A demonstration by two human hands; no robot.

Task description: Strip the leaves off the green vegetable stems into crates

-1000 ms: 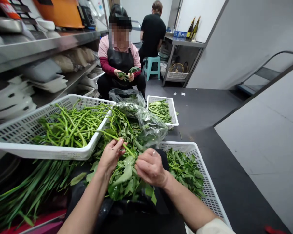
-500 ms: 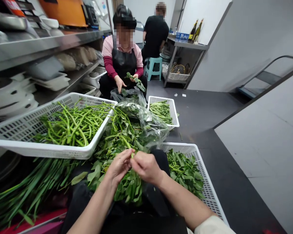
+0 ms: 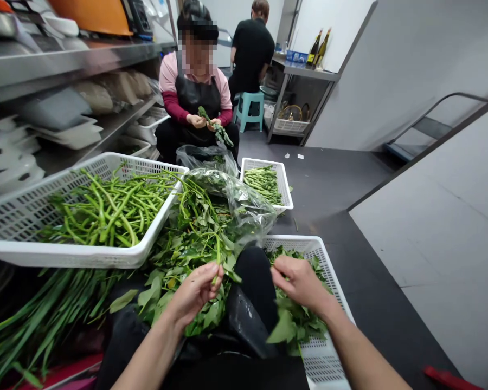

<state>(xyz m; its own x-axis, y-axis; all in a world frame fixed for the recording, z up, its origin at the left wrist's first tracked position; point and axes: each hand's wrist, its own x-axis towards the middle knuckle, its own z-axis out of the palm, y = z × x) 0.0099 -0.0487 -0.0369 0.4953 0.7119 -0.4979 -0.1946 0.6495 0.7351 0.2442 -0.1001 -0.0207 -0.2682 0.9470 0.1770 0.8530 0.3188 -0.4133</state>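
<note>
Left hand: thumb and fingertips of the left hand (image 3: 199, 290) pinch one green stem (image 3: 218, 253) near its near end.
Stem: near the middle, standing up over the leafy pile (image 3: 203, 214); its far end runs in among other greens, so a hard pull might drag neighbours along or snap it.
Right hand: fingers of the right hand (image 3: 299, 283) are curled in, seemingly on leafy tops (image 3: 287, 324) hanging below; the exact grip is hidden.
Right basket: the tops hang over the left side of the white basket (image 3: 336, 283), beside the knee (image 3: 254, 273); loosened too far left, they could slip to the floor.
Left basket: bare stems (image 3: 114, 211) fill a second basket (image 3: 136, 259); its near right corner overlaps the pile, so a careless elbow could jolt it.
Plastic bag: the clear bag (image 3: 254, 216) lies beyond, and could snag reaching fingers.
</note>
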